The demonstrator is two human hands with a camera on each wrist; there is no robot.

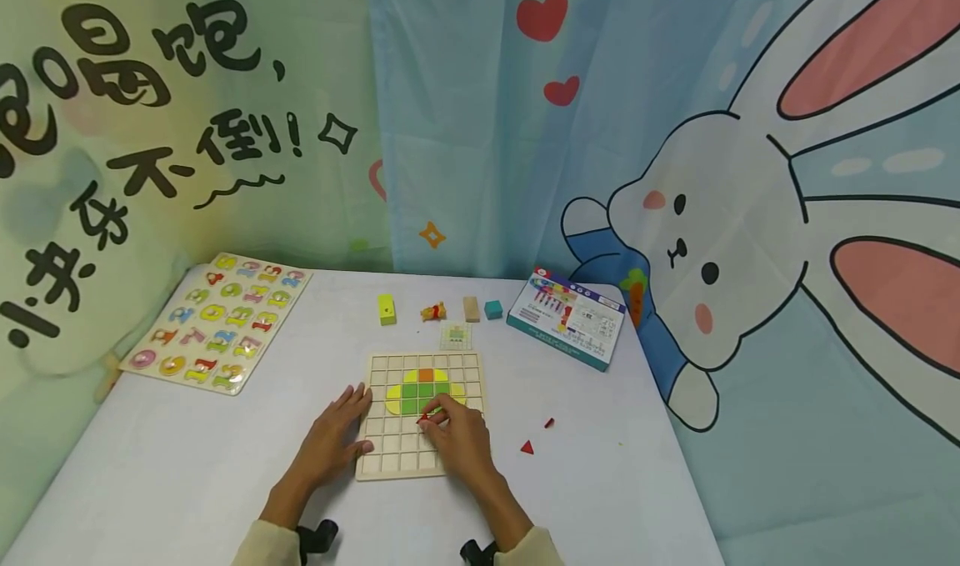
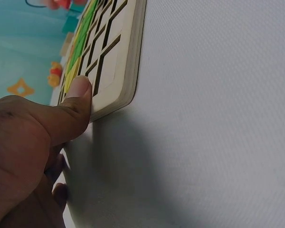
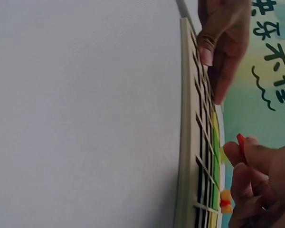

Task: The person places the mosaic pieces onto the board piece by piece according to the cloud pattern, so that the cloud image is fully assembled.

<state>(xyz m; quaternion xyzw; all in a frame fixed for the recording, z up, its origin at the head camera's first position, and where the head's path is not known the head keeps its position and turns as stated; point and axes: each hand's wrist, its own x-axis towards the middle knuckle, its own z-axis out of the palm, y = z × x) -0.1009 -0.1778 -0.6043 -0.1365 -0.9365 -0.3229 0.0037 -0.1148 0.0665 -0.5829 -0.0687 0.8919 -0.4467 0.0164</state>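
Note:
A square wooden grid board (image 1: 390, 445) lies on the white table, with yellow, green and orange tiles (image 1: 417, 391) set in its upper cells. My left hand (image 1: 330, 441) rests at the board's left edge; in the left wrist view its thumb (image 2: 80, 90) presses on the rim near a corner. Over the middle of the grid, my right hand (image 1: 461, 441) pinches a small red piece (image 3: 241, 141) between thumb and forefinger. That piece's full shape is partly covered by the fingertips. To the right of the board lie a red triangle tile (image 1: 527, 448) and another small red piece (image 1: 550, 423).
Behind the board are a pattern card (image 1: 456, 336), a yellow block (image 1: 386, 309), a small bear figure (image 1: 432, 312), a tan block (image 1: 471, 308) and a teal block (image 1: 492, 309). A number puzzle board (image 1: 176, 338) lies at back left, a box (image 1: 570, 316) at back right.

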